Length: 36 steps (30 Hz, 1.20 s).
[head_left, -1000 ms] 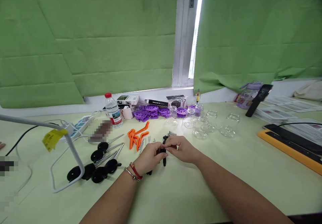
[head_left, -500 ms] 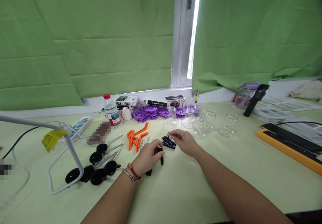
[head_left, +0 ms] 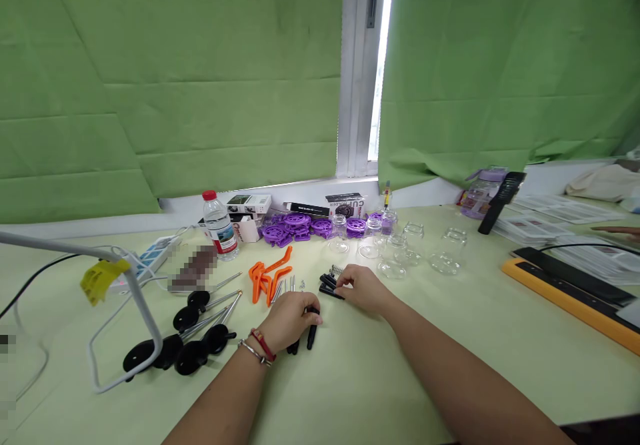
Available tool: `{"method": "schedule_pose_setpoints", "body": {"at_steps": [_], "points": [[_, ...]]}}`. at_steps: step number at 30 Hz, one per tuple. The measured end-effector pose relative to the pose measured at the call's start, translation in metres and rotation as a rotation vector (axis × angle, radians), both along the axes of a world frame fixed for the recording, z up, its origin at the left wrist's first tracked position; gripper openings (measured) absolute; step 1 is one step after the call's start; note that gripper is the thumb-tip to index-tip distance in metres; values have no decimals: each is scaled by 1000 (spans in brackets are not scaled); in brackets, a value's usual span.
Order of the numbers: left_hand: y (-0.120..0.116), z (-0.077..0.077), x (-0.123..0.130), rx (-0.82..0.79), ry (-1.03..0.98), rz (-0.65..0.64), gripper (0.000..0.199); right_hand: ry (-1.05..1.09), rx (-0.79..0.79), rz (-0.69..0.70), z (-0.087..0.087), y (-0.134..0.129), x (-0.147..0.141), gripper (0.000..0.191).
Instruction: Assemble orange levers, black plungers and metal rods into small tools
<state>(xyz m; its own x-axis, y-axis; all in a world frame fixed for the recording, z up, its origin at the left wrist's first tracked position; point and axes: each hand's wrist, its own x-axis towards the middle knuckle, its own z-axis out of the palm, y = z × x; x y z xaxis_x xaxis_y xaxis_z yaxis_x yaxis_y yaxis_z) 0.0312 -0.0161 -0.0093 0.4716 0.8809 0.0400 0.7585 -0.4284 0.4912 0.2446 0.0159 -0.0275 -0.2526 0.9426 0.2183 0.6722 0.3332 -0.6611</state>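
Observation:
My left hand [head_left: 295,318] is closed around a black tube [head_left: 313,330] that points down toward the table. More black pieces [head_left: 293,348] show partly beneath that hand. My right hand [head_left: 361,287] has its fingers together at a small pile of black tubes [head_left: 330,289], touching one of them. Beside its fingertips lies a coiled metal spring [head_left: 336,270]. Thin metal rods [head_left: 284,288] and tiny clear or metal bits [head_left: 302,285] are just beyond my left hand, next to orange angled parts [head_left: 267,277].
Black discs with metal rods [head_left: 193,355] and a white metal stand [head_left: 150,311] are on the left. A water bottle [head_left: 220,228], purple parts [head_left: 297,225] and glass cups [head_left: 413,241] line the back. An orange-and-black device [head_left: 570,298] and another person's hand [head_left: 620,231] are at right.
My left hand has lowered slightly with the black tube. My right hand has shifted down to the pile, and a spring now shows beside it. The view has moved slightly.

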Motion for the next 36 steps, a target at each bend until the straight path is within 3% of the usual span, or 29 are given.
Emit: {"method": "schedule_pose_setpoints", "body": {"at_steps": [7, 14, 21, 26, 29, 32, 36], "points": [[5, -6, -3, 83, -32, -30, 17, -213, -3, 36, 8, -5, -8, 11], [6, 0, -10, 62, -1, -42, 17, -251, -65, -24, 7, -5, -8, 9], [3, 7, -11, 28, -17, -73, 26, -257, -60, 23, 8, -8, -11, 7], [-1, 11, -8, 7, -2, -137, 16, -280, -60, 33, 7, -8, -12, 7], [-1, 13, -8, -5, -29, -104, 18, -180, -95, 45, 5, -6, -10, 11], [-1, 11, -5, 10, -117, -8, 27, 75, -175, 93, 6, -7, -9, 19], [-2, 4, 5, -68, -432, 94, 35, 343, -188, 237, 10, -15, -17, 21]]}}
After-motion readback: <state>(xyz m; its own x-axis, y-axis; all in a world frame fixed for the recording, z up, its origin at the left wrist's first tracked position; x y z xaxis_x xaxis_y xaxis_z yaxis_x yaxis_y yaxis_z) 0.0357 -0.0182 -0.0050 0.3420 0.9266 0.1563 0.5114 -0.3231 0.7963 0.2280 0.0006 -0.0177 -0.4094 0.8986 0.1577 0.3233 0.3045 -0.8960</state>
